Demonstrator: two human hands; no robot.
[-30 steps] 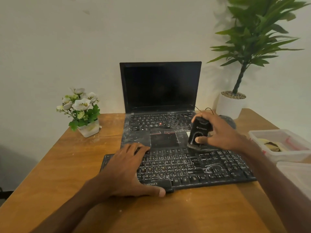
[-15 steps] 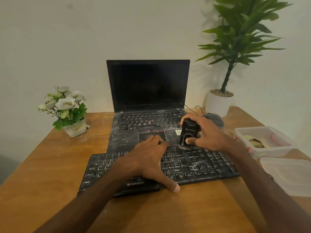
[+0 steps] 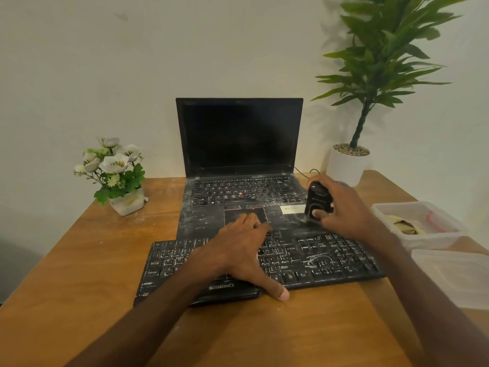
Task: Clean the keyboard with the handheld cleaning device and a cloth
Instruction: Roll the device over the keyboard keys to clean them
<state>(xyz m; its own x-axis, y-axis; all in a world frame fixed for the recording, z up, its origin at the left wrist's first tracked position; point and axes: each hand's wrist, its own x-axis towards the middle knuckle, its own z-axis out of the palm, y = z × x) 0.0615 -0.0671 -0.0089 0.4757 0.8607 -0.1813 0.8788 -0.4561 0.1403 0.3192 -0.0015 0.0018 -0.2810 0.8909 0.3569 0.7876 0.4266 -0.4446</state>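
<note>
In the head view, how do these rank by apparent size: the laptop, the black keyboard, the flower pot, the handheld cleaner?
1. laptop and keyboard: look alike; the keyboard is nearer, so unranked.
2. flower pot with flowers.
3. handheld cleaner, held in the right hand.

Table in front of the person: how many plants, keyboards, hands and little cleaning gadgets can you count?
Plants: 2 (white flowers, tall green plant)
Keyboards: 2 (separate keyboard, laptop keyboard)
Hands: 2 (left hand, right hand)
Cleaning gadgets: 1 (handheld cleaner)
Total: 7
</note>
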